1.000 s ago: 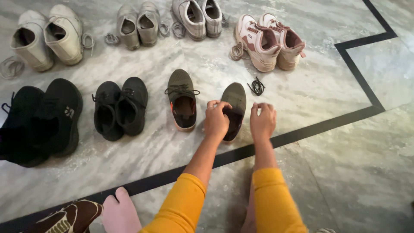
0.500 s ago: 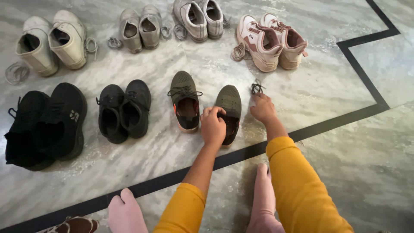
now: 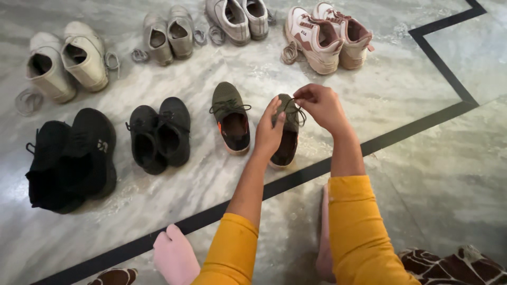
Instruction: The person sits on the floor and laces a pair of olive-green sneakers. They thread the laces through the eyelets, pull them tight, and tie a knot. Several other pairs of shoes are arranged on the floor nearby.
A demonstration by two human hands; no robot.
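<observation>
My left hand (image 3: 269,132) lies open against the olive shoe (image 3: 287,141) on the floor (image 3: 369,105), steadying it, while my right hand (image 3: 321,105), at its one o'clock, pinches the black lace (image 3: 296,109) above the toe.

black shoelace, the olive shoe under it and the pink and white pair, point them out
black shoelace (image 3: 299,112), head view, on the strand hanging below the right hand
olive shoe (image 3: 285,150), head view, on its dark opening
pink and white pair (image 3: 309,39), head view, on the left shoe's side
</observation>
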